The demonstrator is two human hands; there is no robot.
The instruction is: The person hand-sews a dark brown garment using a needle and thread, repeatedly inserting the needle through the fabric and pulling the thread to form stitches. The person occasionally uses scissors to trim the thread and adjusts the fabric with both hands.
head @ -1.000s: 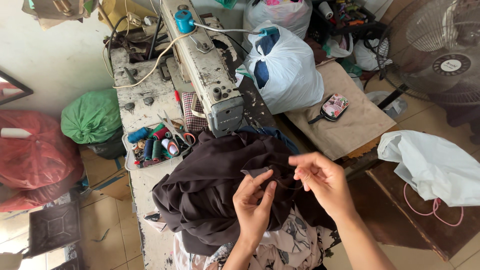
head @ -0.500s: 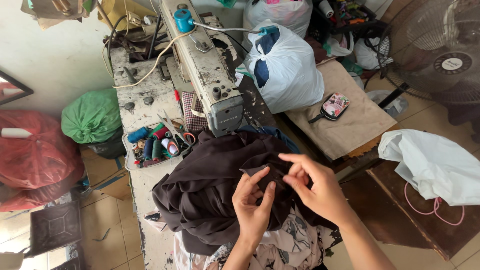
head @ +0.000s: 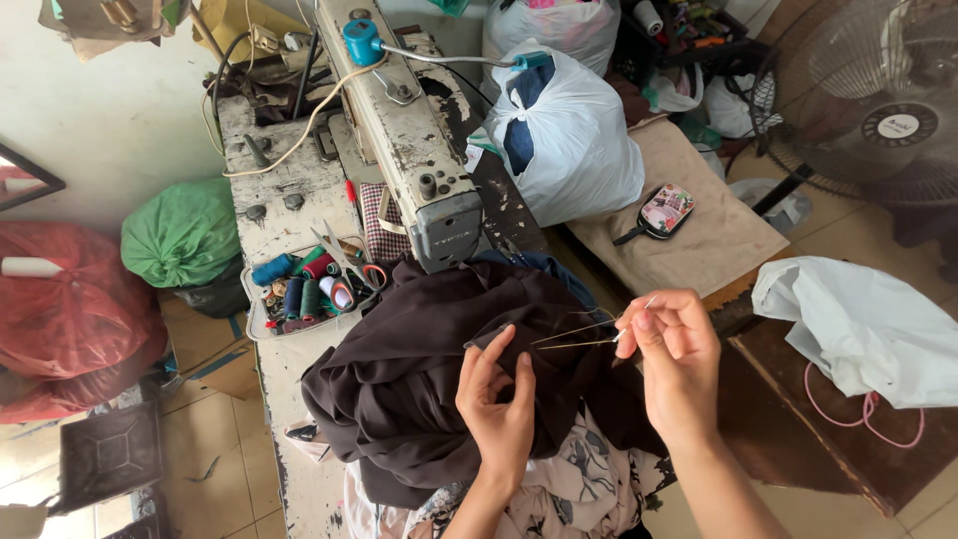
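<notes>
At the centre of the head view, a heap of dark brown fabric (head: 429, 379) lies on the worktop (head: 289, 215) in front of a worn sewing machine (head: 399, 130), spilling over the near edge onto a patterned cloth (head: 579, 479) at 6 o'clock. The left hand (head: 497, 399) pinches a fold of the fabric between thumb and fingers. The right hand (head: 671, 354), at 3 o'clock from it, has its fingers closed on a thin thread (head: 574, 334) drawn taut from the fabric; whether a needle sits in that grip is too fine to tell. At 9 o'clock from the fabric, a tray of thread spools (head: 304, 289) holds scissors (head: 344, 255). A white plastic bag (head: 569, 140) stands at 1 o'clock, another white bag (head: 858, 324) at 3 o'clock, cut off by the frame. A fan (head: 868, 100) at 2 o'clock is partly out of view.
</notes>
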